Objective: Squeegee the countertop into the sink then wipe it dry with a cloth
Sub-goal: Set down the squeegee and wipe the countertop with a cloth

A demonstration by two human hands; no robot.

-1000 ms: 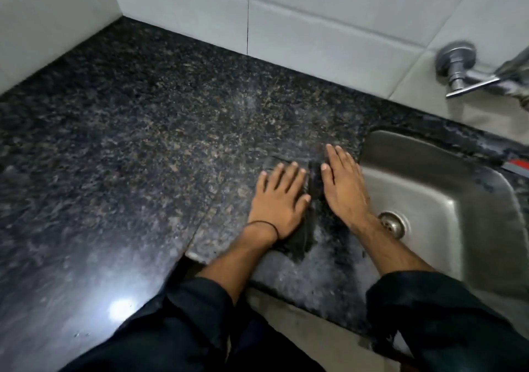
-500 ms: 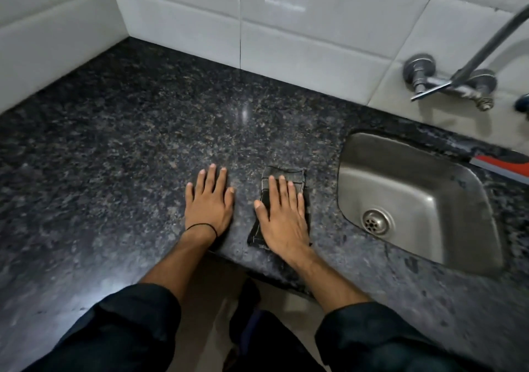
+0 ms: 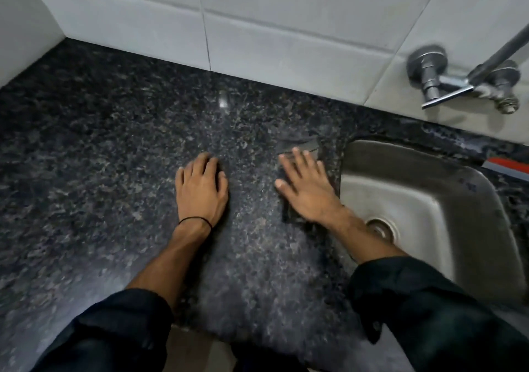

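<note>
A dark folded cloth (image 3: pixel 307 145) lies on the black speckled granite countertop (image 3: pixel 114 148), just left of the steel sink (image 3: pixel 446 200). My right hand (image 3: pixel 307 188) presses flat on the cloth with fingers spread, covering most of it; only its far edge and near corner show. My left hand (image 3: pixel 200 185) rests palm down on bare stone, a hand's width to the left, fingers slightly curled, holding nothing. A red-edged squeegee (image 3: pixel 509 167) lies on the counter behind the sink at the far right, partly cut off by the frame.
White wall tiles (image 3: pixel 257 28) run along the back and left. A metal wall tap (image 3: pixel 461 82) juts out above the sink. The sink drain (image 3: pixel 382 227) sits beside my right forearm. The counter's front edge is near my dark sleeves.
My right hand has slid the cloth away from me and right, toward the sink's edge. My left hand left the cloth a second ago and now rests on bare counter.
</note>
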